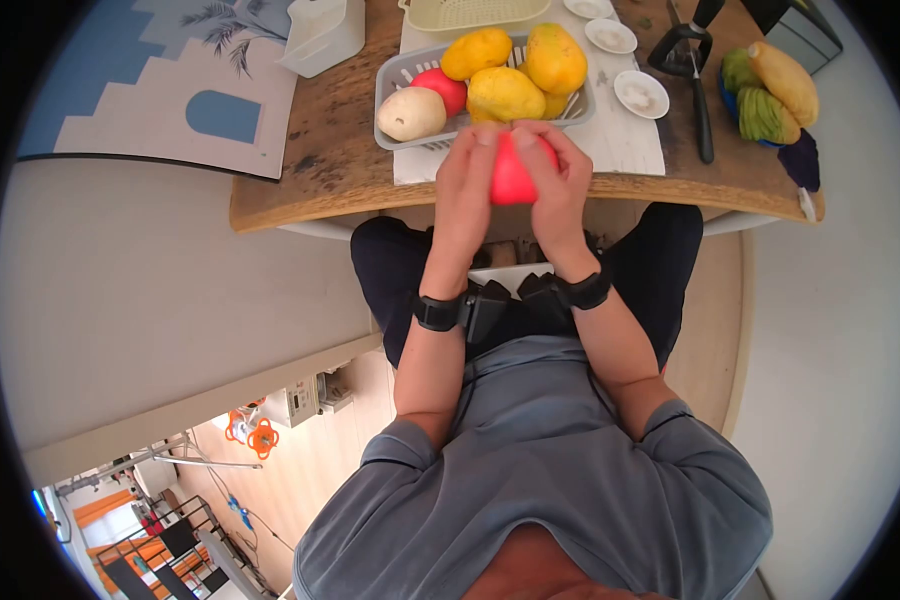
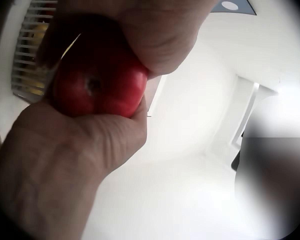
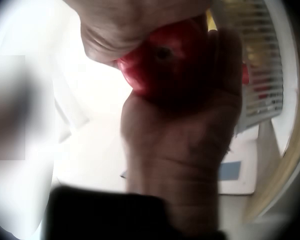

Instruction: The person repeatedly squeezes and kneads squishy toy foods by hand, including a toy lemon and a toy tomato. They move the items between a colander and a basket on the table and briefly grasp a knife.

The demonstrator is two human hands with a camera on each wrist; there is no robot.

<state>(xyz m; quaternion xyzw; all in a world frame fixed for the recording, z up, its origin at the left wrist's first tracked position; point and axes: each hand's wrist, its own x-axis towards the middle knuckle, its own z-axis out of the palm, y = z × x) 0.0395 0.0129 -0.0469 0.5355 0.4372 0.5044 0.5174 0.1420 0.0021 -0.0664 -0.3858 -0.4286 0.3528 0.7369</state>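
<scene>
A round red fruit or vegetable (image 1: 514, 172), possibly a tomato, is gripped between both hands at the table's front edge. The left hand (image 1: 462, 190) curls round one side, its thumb along the top; the right hand (image 1: 562, 185) curls round the other. In the left wrist view the red item (image 2: 102, 82) shows a small dimple, with the left hand (image 2: 75, 145) against its underside. The right wrist view shows the red item (image 3: 162, 60) resting against the palm of the right hand (image 3: 177, 130). Fingertips are partly hidden behind it.
Just beyond the hands, a grey basket (image 1: 385, 88) holds yellow fruits (image 1: 506, 95), a red one (image 1: 442, 90) and a cream one (image 1: 411, 114). Small white dishes (image 1: 641, 94), a black-handled tool (image 1: 703, 125) and green and yellow produce (image 1: 767, 115) lie rightward.
</scene>
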